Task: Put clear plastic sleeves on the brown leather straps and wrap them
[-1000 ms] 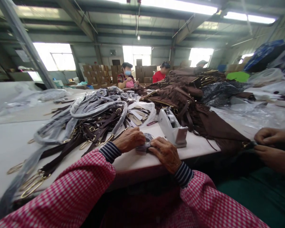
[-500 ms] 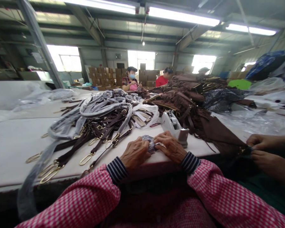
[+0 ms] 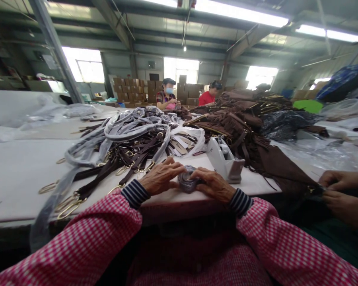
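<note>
A small coil of strap in greyish clear plastic (image 3: 186, 179) lies at the front edge of the white table (image 3: 20, 171). My right hand (image 3: 215, 184) grips the coil's right side, thumb and fingers bent around it. On the other side, my left hand (image 3: 161, 176) has its thumb and fingers apart, fingertips at the coil's left edge. Left of my hands, dark brown straps (image 3: 97, 183) with gold metal clasps lie in a heap, with plastic-wrapped straps (image 3: 131, 129) on top. A white tape dispenser (image 3: 225, 161) stands just behind my right hand.
Brown fringed material (image 3: 274, 163) is piled to the right. A co-worker's hands (image 3: 340, 190) hold its near corner. Clear plastic sheeting (image 3: 316, 153) lies behind that. Two people sit across the table, before stacked cartons (image 3: 129, 91).
My left hand has moved left and loosened from the coil, which now shows more fully. My right hand remains on it. The whole view has shifted slightly.
</note>
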A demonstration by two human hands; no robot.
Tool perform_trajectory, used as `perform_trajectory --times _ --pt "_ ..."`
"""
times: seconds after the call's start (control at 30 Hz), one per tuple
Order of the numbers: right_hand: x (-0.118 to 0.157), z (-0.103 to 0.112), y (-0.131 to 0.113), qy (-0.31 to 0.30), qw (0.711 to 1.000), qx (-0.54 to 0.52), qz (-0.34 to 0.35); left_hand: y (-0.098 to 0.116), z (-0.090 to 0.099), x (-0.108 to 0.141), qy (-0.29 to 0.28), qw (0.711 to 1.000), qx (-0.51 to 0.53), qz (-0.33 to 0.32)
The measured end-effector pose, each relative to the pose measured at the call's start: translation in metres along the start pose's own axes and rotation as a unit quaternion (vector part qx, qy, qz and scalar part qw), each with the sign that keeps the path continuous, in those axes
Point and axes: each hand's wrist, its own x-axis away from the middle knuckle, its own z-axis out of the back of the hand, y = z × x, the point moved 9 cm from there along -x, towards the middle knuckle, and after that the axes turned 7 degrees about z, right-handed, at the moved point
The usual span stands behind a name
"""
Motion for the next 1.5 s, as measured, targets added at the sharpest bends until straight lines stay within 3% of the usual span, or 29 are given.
perform_trajectory --times 0.1,0.27,0.4,0.63,0.93,1.1,1.2,1.3,1.5 --pt "-0.001 0.001 0.002 -0.011 1.0 -0.005 -0.011 -0.005 -0.002 -0.001 -0.001 0.999 -0.026 -0.043" --pt "-0.006 0.001 0.004 -0.038 0.998 -0.041 0.006 0.005 -0.007 -0.002 0.008 0.995 0.052 -0.079" --pt "-0.011 0.002 0.009 -0.059 0.995 -0.084 0.008 0.012 -0.005 0.001 0.013 0.991 0.112 -0.073" --pt "-0.01 0.003 0.01 -0.051 0.994 -0.096 0.012 0.001 0.0 0.002 -0.016 0.974 0.211 -0.084" --pt "0.003 -0.003 0.003 0.009 0.999 -0.038 0.01 0.012 -0.015 0.016 0.051 0.995 0.078 0.017" --pt "0.015 -0.009 -0.007 0.058 0.998 0.004 0.021 0.027 -0.024 0.028 0.073 0.997 -0.016 -0.019" --pt "0.018 -0.013 -0.007 0.062 0.997 0.026 0.03 0.03 -0.03 0.03 0.087 0.995 -0.058 -0.008" --pt "0.017 -0.015 -0.005 0.058 0.997 0.02 0.038 0.028 -0.032 0.029 0.098 0.994 -0.057 0.009" --pt "0.014 -0.013 0.008 0.055 0.996 -0.074 0.006 0.02 -0.028 0.014 0.094 0.995 0.008 -0.021"
